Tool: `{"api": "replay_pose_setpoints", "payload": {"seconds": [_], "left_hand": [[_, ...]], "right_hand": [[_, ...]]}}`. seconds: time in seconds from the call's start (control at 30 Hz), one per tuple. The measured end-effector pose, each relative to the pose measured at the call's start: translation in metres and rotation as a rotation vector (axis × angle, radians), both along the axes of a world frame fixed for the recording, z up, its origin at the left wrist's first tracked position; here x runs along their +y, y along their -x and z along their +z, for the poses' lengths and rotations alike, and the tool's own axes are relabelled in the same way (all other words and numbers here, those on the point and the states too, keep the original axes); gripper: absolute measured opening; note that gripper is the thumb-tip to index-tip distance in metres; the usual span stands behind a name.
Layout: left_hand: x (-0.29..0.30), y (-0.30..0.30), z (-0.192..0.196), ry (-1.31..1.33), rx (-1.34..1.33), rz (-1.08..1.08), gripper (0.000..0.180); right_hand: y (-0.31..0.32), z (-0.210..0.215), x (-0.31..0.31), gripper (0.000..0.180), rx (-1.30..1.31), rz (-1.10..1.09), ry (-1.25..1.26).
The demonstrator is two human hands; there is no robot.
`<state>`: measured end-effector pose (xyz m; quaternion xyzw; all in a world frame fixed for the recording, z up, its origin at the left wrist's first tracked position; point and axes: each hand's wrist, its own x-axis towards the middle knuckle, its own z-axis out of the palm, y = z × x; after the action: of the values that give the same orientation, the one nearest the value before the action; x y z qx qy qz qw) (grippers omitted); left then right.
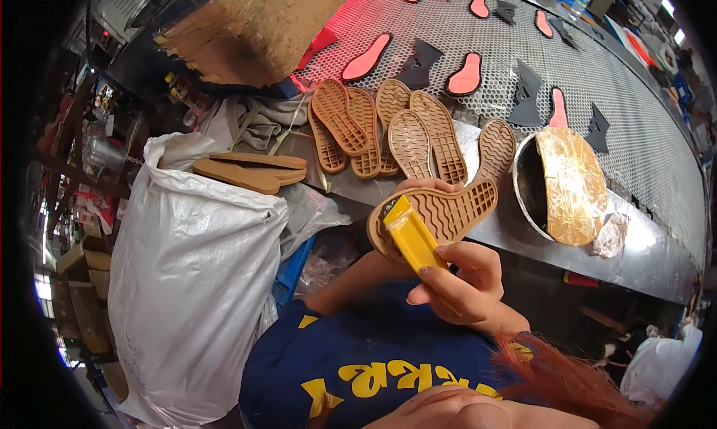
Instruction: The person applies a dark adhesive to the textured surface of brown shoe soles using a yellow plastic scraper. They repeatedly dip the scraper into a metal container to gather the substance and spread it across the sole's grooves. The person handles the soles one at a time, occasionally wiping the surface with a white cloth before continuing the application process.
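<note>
My left hand (424, 184) is closed around a brown rubber shoe sole (467, 207) from behind, so only part of its fingers shows above the edge. The sole's grooved tread faces up, tilted. Between the thumb and fingers of my right hand (464, 283) is a flat yellow tool (412, 237) with a dark tip, whose exact kind I cannot make out. That tip lies over the sole's wider end; whether it touches the tread, I cannot tell. Several more brown soles (409, 141) lie in overlapping groups on the metal ledge (642, 253) just beyond my hands.
A metal mesh conveyor (478, 40) carries pink insoles (464, 75) and black cut pieces (526, 93). At right stands a round pot (528, 182), partly covered by a tape-wrapped board (573, 186). A white sack (190, 279) with soles (250, 173) at its mouth stands left. Cardboard (254, 29) overhangs the conveyor.
</note>
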<state>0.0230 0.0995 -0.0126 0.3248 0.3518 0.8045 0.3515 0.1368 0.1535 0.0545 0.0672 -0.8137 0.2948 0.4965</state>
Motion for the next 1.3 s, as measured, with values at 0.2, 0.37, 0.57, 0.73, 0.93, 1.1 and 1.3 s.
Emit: {"api": "replay_pose_setpoints", "payload": {"seconds": [0.2, 0.37, 0.57, 0.73, 0.93, 1.1, 1.3], "left_hand": [[0.007, 0.000, -0.016, -0.022, -0.240, -0.176, 0.048], [0.002, -0.005, -0.010, -0.212, -0.404, -0.334, 0.070], [-0.007, 0.000, -0.006, -0.181, -0.109, -0.366, 0.073], [-0.012, 0.024, 0.006, 0.235, 0.969, -0.234, 0.082], [-0.017, 0.025, -0.012, 0.039, 0.122, -0.198, 0.076], [-0.017, 0.045, -0.038, -0.036, -0.244, -0.117, 0.076], [0.003, 0.051, -0.010, -0.022, -0.400, -0.498, 0.078]], "right_hand": [[0.001, 0.005, 0.005, 0.036, 0.026, 0.028, -0.036], [0.001, 0.004, 0.009, 0.035, -0.004, 0.105, -0.010], [-0.008, -0.001, 0.019, 0.028, -0.027, 0.212, 0.082], [-0.014, -0.002, 0.024, 0.025, -0.001, 0.065, 0.111], [-0.014, -0.004, 0.032, 0.028, 0.148, -0.069, 0.212], [-0.022, -0.009, 0.042, 0.026, 0.123, -0.206, 0.318], [-0.023, -0.009, 0.039, 0.022, 0.133, -0.047, 0.590]]}}
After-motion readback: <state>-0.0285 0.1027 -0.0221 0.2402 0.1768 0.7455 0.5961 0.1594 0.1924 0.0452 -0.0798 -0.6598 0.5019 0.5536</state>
